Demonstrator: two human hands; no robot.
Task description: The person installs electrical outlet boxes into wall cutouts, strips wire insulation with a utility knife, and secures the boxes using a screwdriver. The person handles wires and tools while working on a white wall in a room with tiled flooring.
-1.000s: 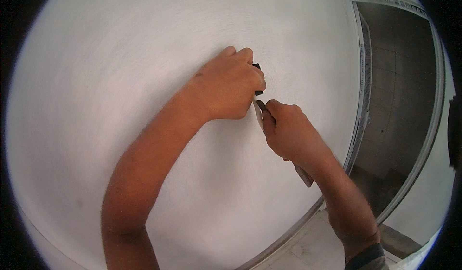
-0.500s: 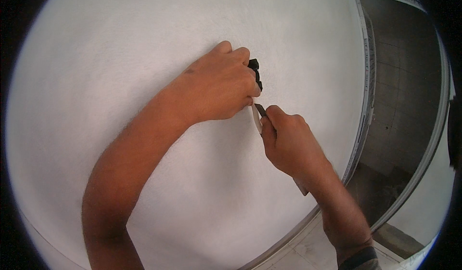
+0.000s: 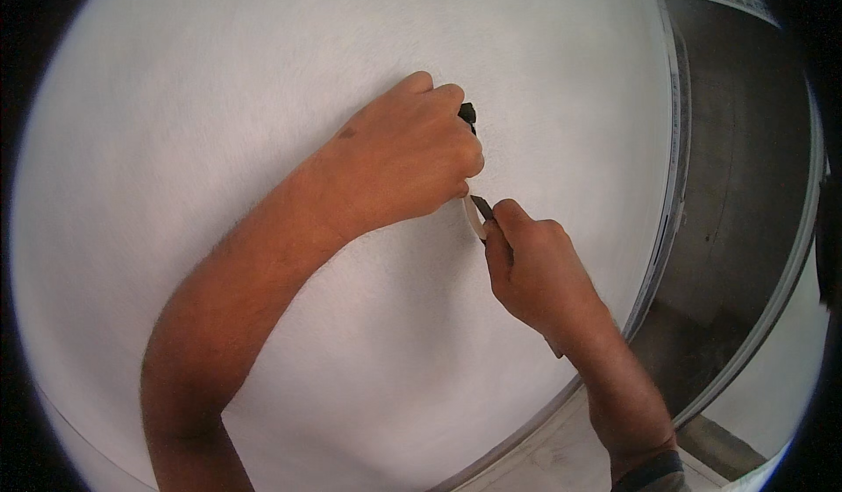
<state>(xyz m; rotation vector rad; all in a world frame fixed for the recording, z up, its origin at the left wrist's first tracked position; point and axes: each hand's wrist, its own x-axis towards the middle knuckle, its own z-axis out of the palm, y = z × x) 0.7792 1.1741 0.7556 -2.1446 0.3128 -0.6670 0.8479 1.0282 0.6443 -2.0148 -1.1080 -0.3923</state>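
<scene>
Nearest, at the lower right, a dark sleeve (image 3: 651,469) is seen at the end of the right forearm (image 3: 618,391); the left forearm (image 3: 250,268) is bent and carried up across the view. By the right hand (image 3: 544,268) a dark, narrow tool (image 3: 482,207) is gripped, its thumb and fingers closed round it; the tip is pointed up and left, and a small end is shown below the heel of the hand. Just beside the tip, a thin white strip (image 3: 473,218) is curved between the two hands, its upper end hidden under the left hand (image 3: 421,150). There the fingers are curled closed about a black piece (image 3: 467,112), of which only a part is exposed past the knuckles; the inner side of the grip cannot be seen.

Behind both hands, most of the view is filled by a white wall (image 3: 219,97), matt and faintly streaked, on which a soft shadow is cast below the hands. Its lower edge is bordered by a dark band (image 3: 526,433), with pale floor (image 3: 548,457) beyond. Past its right edge a doorway is framed in pale metal (image 3: 677,115), printed along the top; through it a dim grey room (image 3: 745,141) is seen.
</scene>
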